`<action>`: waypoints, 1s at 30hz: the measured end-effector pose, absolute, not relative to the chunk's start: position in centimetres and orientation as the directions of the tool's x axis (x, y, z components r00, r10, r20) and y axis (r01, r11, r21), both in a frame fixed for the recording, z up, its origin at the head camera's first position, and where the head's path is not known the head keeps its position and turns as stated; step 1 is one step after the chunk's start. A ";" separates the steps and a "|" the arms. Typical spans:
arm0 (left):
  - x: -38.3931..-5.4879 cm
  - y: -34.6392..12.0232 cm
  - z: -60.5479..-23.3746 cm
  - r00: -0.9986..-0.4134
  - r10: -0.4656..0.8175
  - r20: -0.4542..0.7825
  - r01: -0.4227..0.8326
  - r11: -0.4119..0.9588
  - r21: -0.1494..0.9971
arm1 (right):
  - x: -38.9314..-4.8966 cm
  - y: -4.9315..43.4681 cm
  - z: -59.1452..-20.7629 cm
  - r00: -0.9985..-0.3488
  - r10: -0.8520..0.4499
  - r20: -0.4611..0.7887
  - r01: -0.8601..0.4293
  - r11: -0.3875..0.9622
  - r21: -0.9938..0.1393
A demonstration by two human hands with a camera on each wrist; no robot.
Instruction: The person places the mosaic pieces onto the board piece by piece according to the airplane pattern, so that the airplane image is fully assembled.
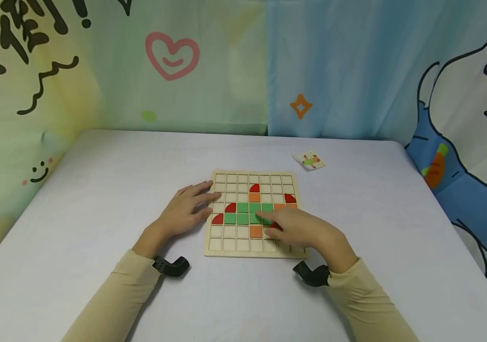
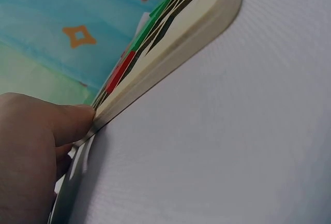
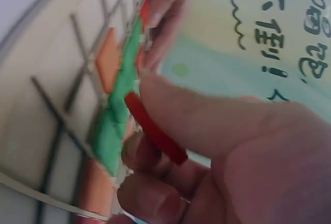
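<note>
A pale wooden grid board [image 1: 229, 244] lies on the white table. My right hand [image 1: 305, 228] is over the board's right half, its index fingertip at the green squares. Between the thumb and fingers of that hand a small red tile [image 3: 155, 130] is pinched, seen nearly edge-on in the right wrist view. My left hand [image 1: 187, 209] rests along the board's left edge with fingers spread; its thumb [image 2: 75, 120] touches the rim in the left wrist view. Set in the grid are several green squares [image 1: 242, 218], orange squares [image 1: 255, 232] and red rounded-corner tiles [image 1: 217, 219].
A small printed card [image 1: 310, 160] with a coloured grid pattern lies behind the board to the right. Printed curtains [image 1: 226, 61] hang behind the table [image 1: 140, 166]. Each wrist carries a black camera mount [image 1: 172, 267].
</note>
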State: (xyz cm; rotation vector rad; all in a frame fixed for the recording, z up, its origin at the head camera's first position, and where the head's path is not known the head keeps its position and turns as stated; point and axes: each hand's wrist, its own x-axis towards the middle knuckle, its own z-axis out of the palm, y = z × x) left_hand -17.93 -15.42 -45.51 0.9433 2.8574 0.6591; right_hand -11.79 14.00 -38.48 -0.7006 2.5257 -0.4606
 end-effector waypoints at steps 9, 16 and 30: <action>-17.8 -15.5 -45.6 -0.812 0.578 0.078 0.553 0.721 0.417 | -12.1 13.8 -39.6 -0.772 -0.499 -0.394 -0.326 0.843 -0.428; -17.9 -15.5 -45.6 -0.812 0.580 0.066 0.550 0.723 0.419 | -12.3 13.9 -39.3 -0.817 -0.488 -0.309 -0.315 0.825 -0.470; -18.0 -15.5 -45.7 -0.808 0.584 0.074 0.557 0.718 0.416 | -11.0 11.7 -38.5 -0.745 -0.644 -0.172 -0.531 0.729 -0.432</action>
